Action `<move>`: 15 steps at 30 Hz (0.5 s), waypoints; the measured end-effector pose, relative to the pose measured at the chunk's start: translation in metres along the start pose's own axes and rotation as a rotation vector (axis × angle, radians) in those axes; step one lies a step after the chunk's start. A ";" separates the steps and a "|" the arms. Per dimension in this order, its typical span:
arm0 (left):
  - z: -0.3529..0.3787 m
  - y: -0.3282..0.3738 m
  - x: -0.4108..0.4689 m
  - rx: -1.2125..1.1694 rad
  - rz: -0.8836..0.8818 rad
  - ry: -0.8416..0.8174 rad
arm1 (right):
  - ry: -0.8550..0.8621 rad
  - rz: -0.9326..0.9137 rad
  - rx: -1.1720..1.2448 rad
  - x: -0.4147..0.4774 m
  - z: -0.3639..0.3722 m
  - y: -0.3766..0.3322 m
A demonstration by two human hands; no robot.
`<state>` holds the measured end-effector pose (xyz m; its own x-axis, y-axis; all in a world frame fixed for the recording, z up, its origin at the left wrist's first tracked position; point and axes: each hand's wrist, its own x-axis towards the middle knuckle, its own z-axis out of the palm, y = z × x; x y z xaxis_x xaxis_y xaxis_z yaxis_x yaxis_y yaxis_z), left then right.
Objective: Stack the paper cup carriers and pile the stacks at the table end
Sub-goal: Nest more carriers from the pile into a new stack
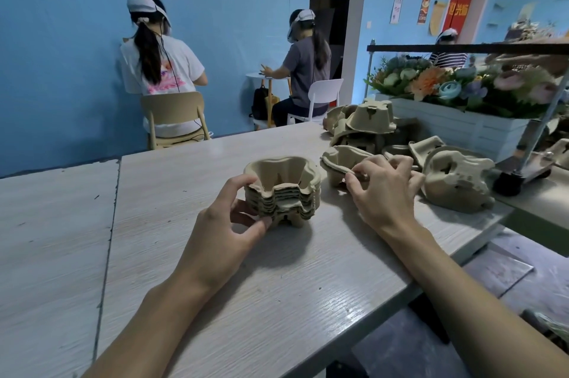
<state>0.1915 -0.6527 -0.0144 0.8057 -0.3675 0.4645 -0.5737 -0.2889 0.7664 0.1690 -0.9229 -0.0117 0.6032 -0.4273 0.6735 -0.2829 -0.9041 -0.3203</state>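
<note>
1. Stacking was the step in hand: a nested stack of brown moulded-pulp cup carriers [283, 190] stood open side up on the pale grey wood-grain table [215, 270], and one more carrier was being fetched for it.
2. Just right of that stack, a single loose brown pulp carrier [341, 165] lay tilted on the table.
3. The left hand [228, 217] was half curled against the stack's left side, thumb low at its base and fingertips touching the upper layers, steadying rather than lifting it.
4. The right hand [381, 190] had thumb and forefinger pinched together on the near rim of the loose carrier, the other fingers bent over it.
5. Further right of the stack, and beyond it, an unsorted heap of brown pulp carriers [369, 122] rested, some upturned, so much of the task seemed left.
6. Next, I judged, the pinched carrier needed lifting, turning to match the stack's outline, and pressing down squarely.
7. No finished pile at the table end was visible.
</note>
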 end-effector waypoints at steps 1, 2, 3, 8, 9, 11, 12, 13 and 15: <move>0.000 0.000 0.000 0.001 0.001 -0.001 | -0.004 -0.019 -0.013 -0.001 0.000 -0.001; 0.000 0.000 0.000 0.002 0.003 0.000 | -0.021 -0.040 -0.020 -0.001 0.000 -0.002; 0.000 0.000 0.000 0.003 0.004 0.001 | -0.040 -0.067 -0.024 -0.001 0.000 -0.003; 0.001 0.000 0.000 0.007 0.010 0.003 | -0.082 -0.139 0.006 0.003 0.003 -0.005; 0.001 0.001 0.000 0.008 0.010 0.003 | -0.072 -0.142 0.016 0.004 0.004 -0.005; 0.001 0.001 0.000 0.007 0.010 0.003 | -0.068 -0.170 0.006 0.004 0.005 -0.004; 0.001 0.001 0.000 0.006 0.010 0.004 | -0.068 -0.192 -0.005 0.004 0.005 -0.004; 0.001 0.001 0.000 0.006 0.010 0.003 | -0.066 -0.211 -0.013 0.004 0.005 -0.004; 0.001 0.001 0.000 0.003 0.004 0.002 | -0.052 -0.243 -0.030 0.003 0.005 -0.003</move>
<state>0.1906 -0.6535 -0.0141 0.8037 -0.3665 0.4688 -0.5774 -0.2896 0.7634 0.1755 -0.9211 -0.0123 0.6935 -0.1976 0.6928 -0.1467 -0.9802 -0.1327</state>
